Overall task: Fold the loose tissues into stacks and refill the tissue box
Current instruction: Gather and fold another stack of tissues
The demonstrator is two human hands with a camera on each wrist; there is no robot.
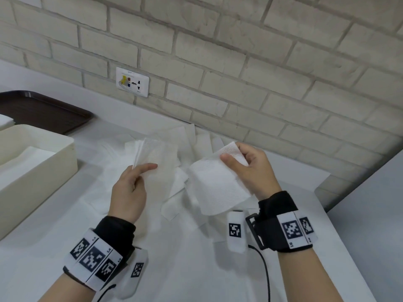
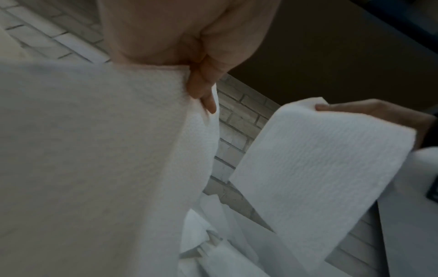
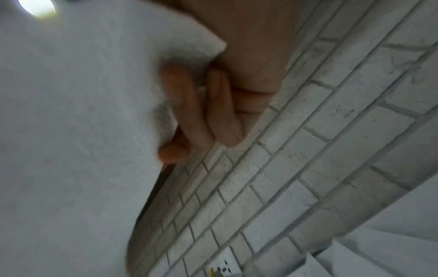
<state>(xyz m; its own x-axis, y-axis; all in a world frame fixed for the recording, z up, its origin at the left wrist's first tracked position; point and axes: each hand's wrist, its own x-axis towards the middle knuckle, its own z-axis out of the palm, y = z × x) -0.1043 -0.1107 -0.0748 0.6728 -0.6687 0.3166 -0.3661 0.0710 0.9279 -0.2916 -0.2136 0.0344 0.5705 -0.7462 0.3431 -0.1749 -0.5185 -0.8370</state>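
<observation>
My left hand (image 1: pixel 139 173) pinches a small stack of folded white tissues (image 1: pixel 152 155) and holds it up above the table. In the left wrist view that stack (image 2: pixel 94 159) fills the left side, held by my left hand (image 2: pixel 203 90). My right hand (image 1: pixel 237 158) grips a single curled tissue (image 1: pixel 216 184) by its upper edge; this tissue (image 2: pixel 315 168) hangs to the right in the left wrist view. In the right wrist view the tissue (image 3: pixel 71 131) covers the left half beside my curled fingers (image 3: pixel 213 112). Loose tissues (image 1: pixel 174 192) lie scattered on the table beneath both hands. The cream tissue box (image 1: pixel 39 168) stands open at the left.
A dark brown tray (image 1: pixel 43 110) lies at the back left behind the box. The white table (image 1: pixel 185 269) runs against a brick wall (image 1: pixel 239 62) with a wall socket (image 1: pixel 133 81). The table's right edge drops off near my right wrist.
</observation>
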